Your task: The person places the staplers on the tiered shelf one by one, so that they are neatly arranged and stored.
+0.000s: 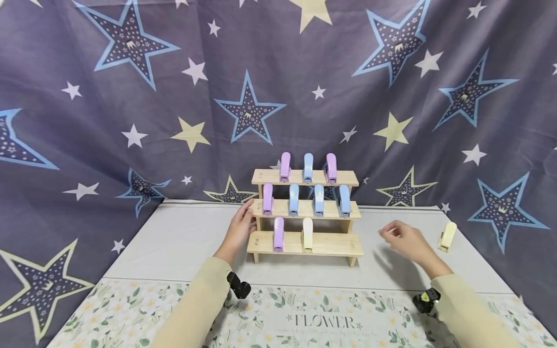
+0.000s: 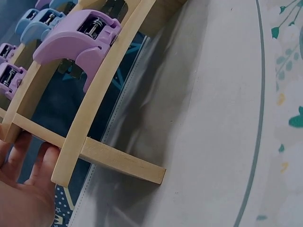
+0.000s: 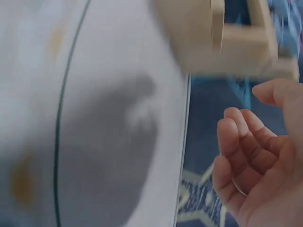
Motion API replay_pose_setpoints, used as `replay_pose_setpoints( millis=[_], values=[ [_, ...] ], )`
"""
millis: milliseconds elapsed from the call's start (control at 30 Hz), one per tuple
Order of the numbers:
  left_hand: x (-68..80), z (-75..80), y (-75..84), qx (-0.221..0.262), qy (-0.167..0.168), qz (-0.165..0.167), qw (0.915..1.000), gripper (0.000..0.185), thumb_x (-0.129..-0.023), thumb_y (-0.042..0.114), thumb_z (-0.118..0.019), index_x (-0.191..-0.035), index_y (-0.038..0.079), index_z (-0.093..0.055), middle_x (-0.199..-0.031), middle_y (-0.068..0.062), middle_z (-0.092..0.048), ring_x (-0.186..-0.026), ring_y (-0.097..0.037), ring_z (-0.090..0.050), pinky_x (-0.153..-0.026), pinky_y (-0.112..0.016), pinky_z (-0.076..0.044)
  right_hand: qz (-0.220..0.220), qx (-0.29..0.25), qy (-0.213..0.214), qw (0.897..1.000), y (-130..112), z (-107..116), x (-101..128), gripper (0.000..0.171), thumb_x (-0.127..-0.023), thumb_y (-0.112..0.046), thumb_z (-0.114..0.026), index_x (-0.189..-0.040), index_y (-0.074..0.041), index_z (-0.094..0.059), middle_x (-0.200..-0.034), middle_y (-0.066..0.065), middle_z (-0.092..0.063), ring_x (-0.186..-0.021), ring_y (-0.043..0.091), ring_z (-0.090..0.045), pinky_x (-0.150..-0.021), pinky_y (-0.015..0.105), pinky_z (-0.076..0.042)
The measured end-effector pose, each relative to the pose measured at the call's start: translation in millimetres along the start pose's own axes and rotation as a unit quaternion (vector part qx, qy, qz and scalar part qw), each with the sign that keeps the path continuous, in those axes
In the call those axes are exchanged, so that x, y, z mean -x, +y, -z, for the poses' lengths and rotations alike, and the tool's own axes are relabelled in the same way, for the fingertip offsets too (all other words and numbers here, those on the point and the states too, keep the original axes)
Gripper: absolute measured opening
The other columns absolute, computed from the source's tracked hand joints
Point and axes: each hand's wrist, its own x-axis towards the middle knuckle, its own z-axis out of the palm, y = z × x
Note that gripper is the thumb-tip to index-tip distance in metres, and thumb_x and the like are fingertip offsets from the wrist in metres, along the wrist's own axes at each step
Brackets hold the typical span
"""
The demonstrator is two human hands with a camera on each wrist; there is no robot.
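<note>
A three-tier wooden display rack (image 1: pixel 332 244) carries small upright staplers. Purple (image 1: pixel 285 165), blue (image 1: pixel 308 166) and purple ones stand on its top tier; a purple one (image 1: pixel 268 199) and three blue ones fill the middle tier. Down on the lowest tier are a purple stapler (image 1: pixel 278 233) and a pale yellow stapler (image 1: pixel 307 234). My left hand (image 1: pixel 237 229) grips the rack's left side at the middle tier, fingers partly hidden behind the frame. To the right of the rack, my right hand (image 1: pixel 405 239) hovers above the table, loosely curled and holding nothing. Another pale yellow stapler (image 1: pixel 447 237) lies beyond it.
A grey-white cloth (image 1: pixel 174 246) covers the table, with a floral strip lettered FLOWER (image 1: pixel 324 321) along the front. Behind the table hangs a dark curtain with stars (image 1: pixel 270 43). Each wrist wears a small black camera (image 1: pixel 238 285).
</note>
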Motion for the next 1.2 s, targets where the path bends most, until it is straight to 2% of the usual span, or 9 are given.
replay_pose_setpoints(
  millis=[133, 267, 500, 600, 800, 900, 1000, 1067, 1200],
  values=[
    [-2.5, -1.2, 3.2, 0.000, -0.002, -0.003, 1.0000, 0.047, -0.111, 0.025, -0.035, -0.157, 0.014, -0.035, -0.151, -0.024, -0.041, -0.131, -0.043, -0.047, -0.109, -0.052, -0.042, -0.020, 0.044, 0.039, 0.998, 33, 28, 1, 0.036, -0.101, -0.031, -0.057, -0.108, 0.004, -0.064, -0.086, 0.012, -0.070, -0.069, 0.016, -0.062, -0.060, 0.031, -0.050],
    [-5.2, -2.3, 8.3, -0.002, -0.005, -0.006, 1.0000, 0.048, -0.111, 0.026, -0.034, -0.157, 0.014, -0.033, -0.152, -0.023, -0.039, -0.133, -0.042, -0.045, -0.110, -0.052, -0.041, -0.051, 0.073, 0.076, 0.993, 63, 50, 4, 0.040, -0.100, -0.032, -0.056, -0.107, 0.007, -0.064, -0.088, 0.018, -0.069, -0.074, 0.025, -0.063, -0.062, 0.035, -0.049],
    [-4.8, -1.6, 7.8, 0.002, -0.004, -0.001, 1.0000, 0.048, -0.111, 0.025, -0.035, -0.157, 0.013, -0.033, -0.152, -0.025, -0.038, -0.134, -0.043, -0.044, -0.111, -0.053, -0.039, -0.138, 0.064, 0.107, 0.983, 98, 70, 17, 0.049, -0.101, -0.040, -0.052, -0.112, 0.007, -0.061, -0.101, 0.028, -0.065, -0.089, 0.041, -0.060, -0.065, 0.039, -0.046],
    [-3.8, -1.8, 7.4, 0.000, -0.003, -0.002, 1.0000, 0.047, -0.111, 0.024, -0.035, -0.157, 0.013, -0.034, -0.152, -0.025, -0.039, -0.133, -0.043, -0.045, -0.110, -0.052, -0.040, -0.169, 0.058, 0.114, 0.977, 109, 74, 20, 0.053, -0.100, -0.042, -0.053, -0.114, 0.009, -0.058, -0.108, 0.033, -0.061, -0.095, 0.045, -0.056, -0.067, 0.040, -0.044],
    [-1.0, -1.5, 5.1, -0.007, -0.001, -0.005, 1.0000, 0.046, -0.111, 0.024, -0.036, -0.156, 0.014, -0.036, -0.151, -0.025, -0.041, -0.131, -0.043, -0.047, -0.108, -0.052, -0.043, -0.230, 0.028, 0.087, 0.969, 123, 78, 25, 0.068, -0.099, -0.047, -0.051, -0.124, 0.016, -0.049, -0.123, 0.040, -0.050, -0.108, 0.054, -0.048, -0.080, 0.058, -0.046],
    [-0.8, -1.2, 2.7, -0.010, -0.003, -0.008, 0.9999, 0.047, -0.111, 0.024, -0.036, -0.156, 0.014, -0.036, -0.150, -0.025, -0.041, -0.131, -0.043, -0.047, -0.108, -0.052, -0.043, -0.255, 0.016, 0.075, 0.964, 126, 79, 27, 0.074, -0.099, -0.051, -0.051, -0.128, 0.017, -0.045, -0.124, 0.039, -0.048, -0.109, 0.052, -0.046, -0.080, 0.057, -0.046],
    [-1.4, -1.1, 1.1, -0.010, -0.003, -0.008, 0.9999, 0.047, -0.111, 0.025, -0.036, -0.156, 0.014, -0.036, -0.150, -0.024, -0.042, -0.130, -0.042, -0.048, -0.108, -0.051, -0.044, -0.269, 0.012, 0.070, 0.960, 128, 79, 27, 0.077, -0.098, -0.054, -0.051, -0.130, 0.016, -0.044, -0.121, 0.038, -0.049, -0.105, 0.048, -0.049, -0.072, 0.047, -0.047],
    [-1.2, -0.6, 0.2, -0.012, -0.003, -0.009, 0.9999, 0.047, -0.111, 0.025, -0.036, -0.156, 0.013, -0.035, -0.150, -0.024, -0.042, -0.130, -0.042, -0.048, -0.107, -0.051, -0.044, -0.273, 0.013, 0.070, 0.959, 129, 78, 27, 0.078, -0.098, -0.055, -0.051, -0.131, 0.016, -0.044, -0.118, 0.037, -0.052, -0.098, 0.042, -0.053, -0.066, 0.041, -0.048],
    [0.4, 0.5, 0.3, -0.012, 0.002, -0.004, 0.9999, 0.047, -0.111, 0.025, -0.036, -0.156, 0.015, -0.035, -0.150, -0.022, -0.042, -0.130, -0.040, -0.048, -0.107, -0.051, -0.045, -0.271, 0.001, 0.066, 0.960, 134, 75, 26, 0.083, -0.097, -0.057, -0.054, -0.132, 0.016, -0.042, -0.100, 0.027, -0.063, -0.078, 0.026, -0.060, -0.057, 0.033, -0.051]
  ],
)
